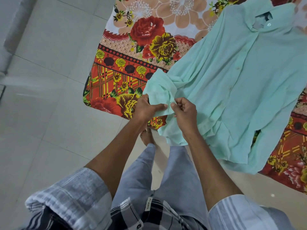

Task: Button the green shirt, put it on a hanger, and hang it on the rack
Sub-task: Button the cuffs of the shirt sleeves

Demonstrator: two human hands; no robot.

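Head-worn wide view, looking steeply down, seemingly close

Green shirt (240,83) spread on floral bedsheet (132,52), placket closed, collar at far end. Sleeve cuff (159,95) lifted off the sheet, pinched by left hand (146,108) and right hand (186,112).

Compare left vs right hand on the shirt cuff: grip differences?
The left hand holds the cuff with its thumb stretched flat across the cloth; the right hand pinches the cuff's edge with curled fingers. The left sits over the floral sheet, the right over the green shirt. Both grip the same cuff.
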